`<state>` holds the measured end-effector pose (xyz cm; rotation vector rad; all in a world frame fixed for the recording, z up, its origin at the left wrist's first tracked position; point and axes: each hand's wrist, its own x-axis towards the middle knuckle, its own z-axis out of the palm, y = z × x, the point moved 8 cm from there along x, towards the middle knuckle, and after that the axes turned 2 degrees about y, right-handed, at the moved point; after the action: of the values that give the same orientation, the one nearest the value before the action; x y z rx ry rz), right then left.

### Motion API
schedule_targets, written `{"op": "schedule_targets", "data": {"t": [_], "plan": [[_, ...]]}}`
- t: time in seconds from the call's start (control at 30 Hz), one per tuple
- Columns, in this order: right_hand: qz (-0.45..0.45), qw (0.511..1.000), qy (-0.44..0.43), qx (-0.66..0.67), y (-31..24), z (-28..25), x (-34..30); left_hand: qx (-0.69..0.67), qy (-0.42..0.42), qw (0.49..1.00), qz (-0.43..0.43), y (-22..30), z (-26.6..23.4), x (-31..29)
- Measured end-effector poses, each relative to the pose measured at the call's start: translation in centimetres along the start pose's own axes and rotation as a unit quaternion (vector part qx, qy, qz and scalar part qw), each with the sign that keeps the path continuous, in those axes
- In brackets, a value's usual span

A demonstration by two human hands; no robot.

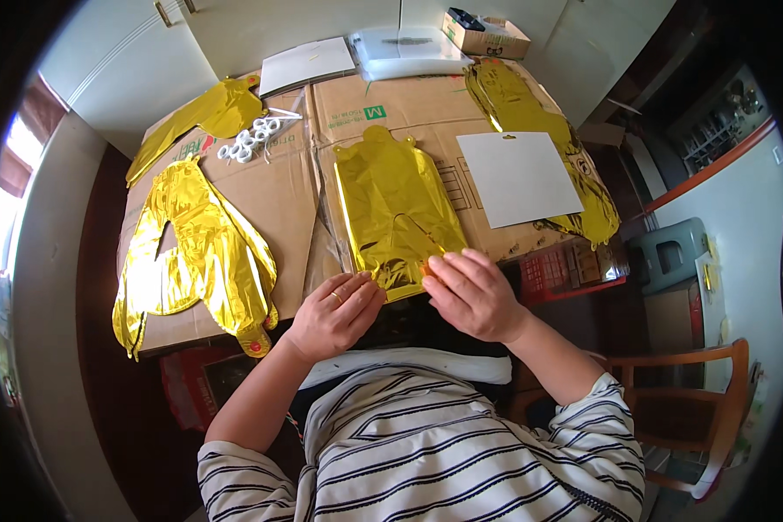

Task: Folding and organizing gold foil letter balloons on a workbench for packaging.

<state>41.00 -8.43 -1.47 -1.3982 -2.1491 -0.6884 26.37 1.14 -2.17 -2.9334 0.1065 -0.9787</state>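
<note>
Right in front of me, a flat, folded gold foil balloon (396, 191) lies on the cardboard, its near edge at the table's front. My left hand (337, 315) has its fingers bunched together at the balloon's near left corner, pinching the foil. At the near right corner, my right hand (474, 296) is closed, thumb and fingers pinching the edge; a small orange-red spot shows by the fingertips. To the left lies another crinkled gold foil balloon (196, 235), with a red dot on its near tail. A white card (522, 178) lies to the right, over further foil balloons (513, 104).
Flattened cardboard (296, 226) covers the table. Far left are another foil balloon (209, 113) and several white ribbon rolls (250, 143). White sheets (309, 65), clear plastic bags (409, 54) and a small carton (487, 39) line the back. A wooden chair (731, 391) stands at the right.
</note>
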Motion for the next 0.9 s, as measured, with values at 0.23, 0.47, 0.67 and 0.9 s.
{"op": "schedule_targets", "data": {"t": [0.23, 0.47, 0.67, 0.9], "plan": [[-0.029, 1.0, 0.002, -0.006, -1.1, 1.4, 0.5, -0.028, 0.026, 0.999, -0.027, -0.4, -0.3, 0.3], [-0.047, 0.999, 0.005, -0.019, -1.1, 1.5, 1.1, -0.054, 0.024, 0.996, -0.063, -0.9, -0.7, 1.0], [-0.041, 0.999, 0.001, -0.016, -1.1, 1.6, 1.5, -0.053, 0.019, 0.997, -0.058, -1.1, -0.6, 1.0], [-0.024, 0.999, -0.028, 0.001, -0.5, 1.9, 2.0, -0.059, -0.009, 0.996, -0.064, -2.3, -0.3, 1.1]]}}
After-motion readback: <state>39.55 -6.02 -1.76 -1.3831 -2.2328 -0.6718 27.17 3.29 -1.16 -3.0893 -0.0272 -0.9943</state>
